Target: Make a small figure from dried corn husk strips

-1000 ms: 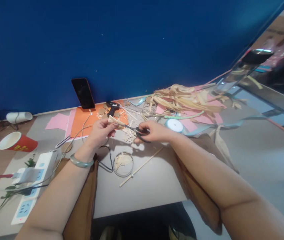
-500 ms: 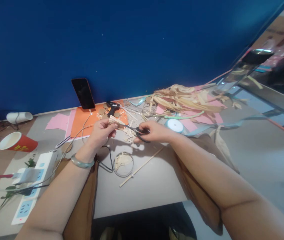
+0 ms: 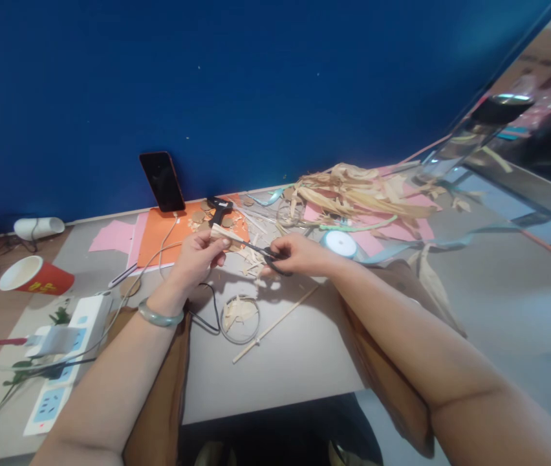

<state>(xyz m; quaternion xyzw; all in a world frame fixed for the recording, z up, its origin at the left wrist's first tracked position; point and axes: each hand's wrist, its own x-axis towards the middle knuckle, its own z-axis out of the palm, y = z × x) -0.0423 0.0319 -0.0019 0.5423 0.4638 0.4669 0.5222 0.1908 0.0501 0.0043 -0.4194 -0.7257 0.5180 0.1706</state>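
Note:
Between the thumb and fingers of my left hand (image 3: 196, 257) is a small piece of pale dried husk (image 3: 222, 234). My right hand (image 3: 299, 255) grips black-handled scissors (image 3: 274, 257), whose blades point left and meet the husk piece. Whether the blades are parted is too small to tell. Below the hands, a hoop (image 3: 259, 320) lies on the table around pale husk scraps (image 3: 239, 311). A thin wooden stick (image 3: 280, 322) with a small knot on it lies beside the hoop. Cut shreds (image 3: 251, 259) are scattered under the scissors.
Behind my hands lie a black glue gun (image 3: 219, 208) and an orange sheet (image 3: 154, 243). A phone (image 3: 162, 181) leans on the blue wall. Dried husks (image 3: 353, 191) are heaped at back right, near a ribbon roll (image 3: 339, 244). A paper cup (image 3: 47, 277) and power strip (image 3: 48, 404) are left.
Both hands stay nearly in place. The scissors have shifted very slightly at the husk piece; the rest looks the same.

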